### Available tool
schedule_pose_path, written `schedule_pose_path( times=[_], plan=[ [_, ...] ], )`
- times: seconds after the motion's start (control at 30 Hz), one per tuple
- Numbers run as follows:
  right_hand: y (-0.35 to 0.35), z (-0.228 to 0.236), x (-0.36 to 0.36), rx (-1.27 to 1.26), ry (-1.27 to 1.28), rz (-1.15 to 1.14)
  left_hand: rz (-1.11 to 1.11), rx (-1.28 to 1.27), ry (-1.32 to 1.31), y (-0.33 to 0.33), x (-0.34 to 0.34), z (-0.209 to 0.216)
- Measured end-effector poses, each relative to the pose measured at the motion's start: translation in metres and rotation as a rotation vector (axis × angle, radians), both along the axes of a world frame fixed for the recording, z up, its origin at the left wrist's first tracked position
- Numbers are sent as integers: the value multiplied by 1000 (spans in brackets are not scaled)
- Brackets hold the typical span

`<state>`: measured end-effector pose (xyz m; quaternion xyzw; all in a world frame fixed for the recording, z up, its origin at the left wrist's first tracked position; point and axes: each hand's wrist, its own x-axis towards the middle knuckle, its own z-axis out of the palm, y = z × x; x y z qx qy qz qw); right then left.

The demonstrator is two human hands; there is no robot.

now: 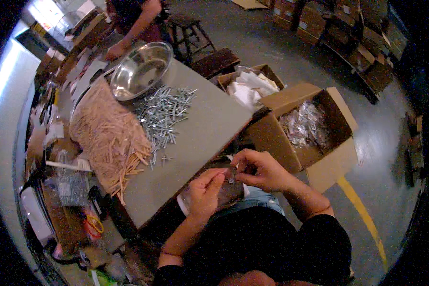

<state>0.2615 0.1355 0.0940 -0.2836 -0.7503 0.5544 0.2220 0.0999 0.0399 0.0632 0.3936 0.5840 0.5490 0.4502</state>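
Over my lap, both hands meet in front of me. My left hand (206,189) is closed, its thumb pressed against the fingers. My right hand (261,170) pinches with thumb and forefinger beside it. Between the fingertips is a small greyish piece (231,178), with a glint of metal or plastic, too small to name. Under the hands lies something dark and see-through-looking with pale edges (229,199). On the table (209,102) to my left are a pile of silvery screws or bolts (164,114) and a transparent bag of thin wooden dowels (107,128), some spilling out.
A shiny steel bowl (143,70) stands at the table's far end. To the right are an open carton (310,126) of small transparent packets and another box (250,86) with white material. Across the table a person's arm (140,26) reaches down near a wooden stool (188,35).
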Motion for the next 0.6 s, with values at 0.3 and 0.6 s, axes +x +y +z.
schedule_pose_path(
  times=[0.3,0.6],
  plan=[
    [24,-55,-137,615,-212,222,240,84,-152,-75,-46,-27],
    [26,-74,-177,934,-122,208,168,-89,-111,-78,-37,-16]
  ],
)
